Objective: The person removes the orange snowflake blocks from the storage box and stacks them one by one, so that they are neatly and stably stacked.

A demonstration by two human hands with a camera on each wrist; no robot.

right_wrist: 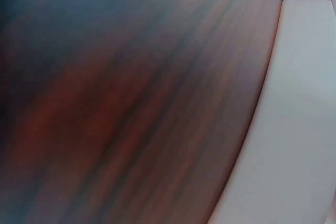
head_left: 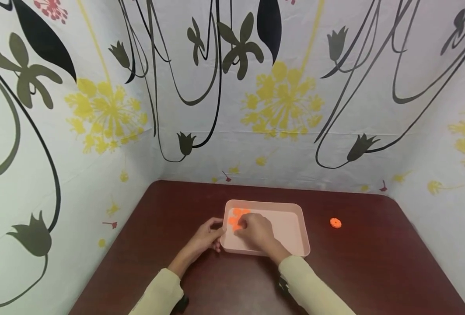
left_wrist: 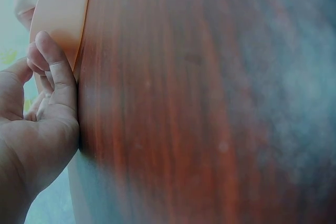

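Note:
A shallow peach-coloured tray (head_left: 287, 227) lies on the table. My left hand (head_left: 205, 236) holds it at the left side near the front corner; in the left wrist view the fingers of that hand (left_wrist: 44, 108) lie against the tray's wall (left_wrist: 63, 9). Inside the tray at the left, several small orange pieces (head_left: 237, 211) sit close together. My right hand (head_left: 259, 231) reaches over the tray with bent fingers at these pieces. Whether it pinches one is hidden. The right wrist view shows mainly the tray's outer wall (right_wrist: 294, 87).
One round orange piece with a scalloped edge (head_left: 336, 223) lies on the dark red-brown table (head_left: 358, 262), right of the tray. A white cloth with printed flowers (head_left: 216, 166) hangs behind the table and at both sides.

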